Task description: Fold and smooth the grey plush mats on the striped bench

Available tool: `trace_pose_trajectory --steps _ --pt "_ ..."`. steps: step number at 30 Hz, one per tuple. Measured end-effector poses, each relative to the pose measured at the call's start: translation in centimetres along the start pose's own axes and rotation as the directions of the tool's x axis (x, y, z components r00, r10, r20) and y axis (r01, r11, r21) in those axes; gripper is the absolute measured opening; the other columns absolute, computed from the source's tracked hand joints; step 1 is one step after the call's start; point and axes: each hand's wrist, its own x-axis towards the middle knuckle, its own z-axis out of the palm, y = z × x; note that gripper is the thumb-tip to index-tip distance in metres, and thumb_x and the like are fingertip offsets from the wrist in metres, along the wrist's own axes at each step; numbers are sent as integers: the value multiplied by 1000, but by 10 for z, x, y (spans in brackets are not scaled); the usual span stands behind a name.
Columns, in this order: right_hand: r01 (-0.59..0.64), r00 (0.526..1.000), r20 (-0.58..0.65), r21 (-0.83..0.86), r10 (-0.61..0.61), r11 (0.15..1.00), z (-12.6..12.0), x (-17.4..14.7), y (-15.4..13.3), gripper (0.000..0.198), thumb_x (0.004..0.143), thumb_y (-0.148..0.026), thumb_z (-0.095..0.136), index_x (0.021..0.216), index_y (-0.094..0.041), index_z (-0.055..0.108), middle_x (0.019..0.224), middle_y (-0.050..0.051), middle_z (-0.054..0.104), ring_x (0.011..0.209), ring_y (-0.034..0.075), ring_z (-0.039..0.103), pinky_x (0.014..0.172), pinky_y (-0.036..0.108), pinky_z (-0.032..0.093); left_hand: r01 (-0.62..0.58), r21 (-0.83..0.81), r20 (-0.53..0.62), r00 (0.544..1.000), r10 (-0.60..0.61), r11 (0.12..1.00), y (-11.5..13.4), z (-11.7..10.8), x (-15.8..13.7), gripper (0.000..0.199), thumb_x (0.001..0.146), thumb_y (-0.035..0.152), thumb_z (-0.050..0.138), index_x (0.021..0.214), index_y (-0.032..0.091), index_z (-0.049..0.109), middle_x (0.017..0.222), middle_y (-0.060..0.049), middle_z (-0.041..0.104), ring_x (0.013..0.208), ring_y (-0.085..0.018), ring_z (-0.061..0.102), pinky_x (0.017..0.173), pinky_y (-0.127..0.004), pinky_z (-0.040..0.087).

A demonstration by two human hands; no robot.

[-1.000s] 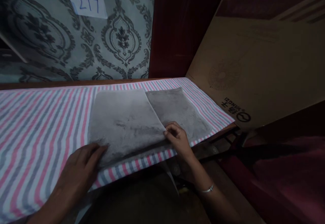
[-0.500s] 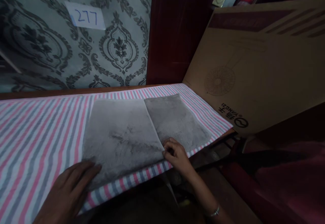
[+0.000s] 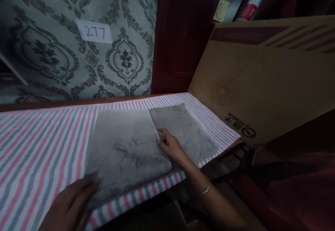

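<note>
Showing the head view, the only one given: a grey plush cloth (image 3: pixel 125 150) lay folded on the table (image 3: pixel 39 143), which was covered by a sheet striped in pink, grey and white. One panel of the cloth had been turned over onto the other, so that the upper layer filled the left and centre while a strip of the lower layer showed at the right, toward the table's end. The left hand (image 3: pixel 69 206) rested flat, fingers spread and closing on nothing, on the near left corner of the cloth at the table's front edge. The right hand (image 3: pixel 170 146) lay on the cloth at the folded edge of the upper layer, fingers loosely curled and pressing down; whether any cloth was pinched beneath them could not be told.

The pile showed brushed streaks and the layers sagged flat with no stiffness, so the cloth was judged soft, light and limp, not fragile, and likely to slide a little on the smooth sheet. Corners and the folded edge seemed the best places to take hold, with a flat palm to pin the rest.

Behind stood patterned wallpaper bearing a paper label (image 3: pixel 94 31) marked 277, and a large cardboard box (image 3: pixel 264 80) leaned at the right, close to the table's end.
</note>
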Motion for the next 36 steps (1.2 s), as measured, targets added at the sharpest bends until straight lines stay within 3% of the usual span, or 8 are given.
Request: trace_pose_trajectory --steps 6,10,16,18,21,26,32,36 --pt "-7 1000 14 -35 8 999 9 58 -5 55 77 -22 63 132 -23 55 68 -7 57 64 15 56 60 24 42 -30 -6 -14 999 30 1000 8 0 2 34 94 26 38 117 27 63 120 -9 66 112 -27 62 97 -44 50" --pt "-89 996 4 -111 90 990 14 97 -13 53 80 -20 60 133 -21 57 80 -3 66 74 18 63 71 28 51 -34 -56 7 999 34 998 11 -16 11 31 92 34 47 117 29 64 122 -7 67 115 -27 60 96 -42 50" --pt "-112 994 -34 -160 108 981 24 136 -20 50 82 -19 60 132 -17 60 111 7 71 98 21 67 88 31 52 -16 -117 158 987 35 993 12 -38 81 30 97 38 41 108 28 67 106 -2 73 95 -20 68 82 -32 54" --pt "-113 993 -63 -179 103 977 30 142 -21 53 83 -20 60 135 -17 57 121 9 69 106 22 66 94 31 50 -4 -93 182 983 21 996 15 -27 112 36 97 39 41 120 24 64 119 -5 70 105 -21 67 89 -33 55" --pt "-100 991 -112 -204 78 974 38 143 -19 56 85 -16 57 141 -16 51 125 11 68 112 22 64 99 31 47 -2 -5 196 981 3 1000 20 9 141 51 95 40 42 139 17 53 142 -15 57 129 -29 55 105 -46 48" --pt "-46 983 -185 -244 1 969 44 134 -9 56 86 -6 47 142 -17 50 133 11 63 121 20 59 105 32 44 -50 121 220 975 23 991 22 65 130 61 94 48 44 150 24 42 157 -11 40 145 -35 35 114 -59 33" --pt "-39 978 -206 -253 -15 967 46 131 -6 56 87 -5 44 142 -14 50 132 13 63 122 22 58 106 33 43 -96 177 209 976 57 980 23 67 120 64 95 49 44 155 30 30 161 -9 33 146 -36 32 113 -59 31" --pt "-50 976 -220 -276 -12 960 47 131 -8 57 87 -4 42 143 -14 49 131 14 64 121 22 59 104 32 44 -183 109 278 949 147 977 26 58 125 61 97 48 42 155 42 23 163 -1 28 148 -35 28 114 -62 27"
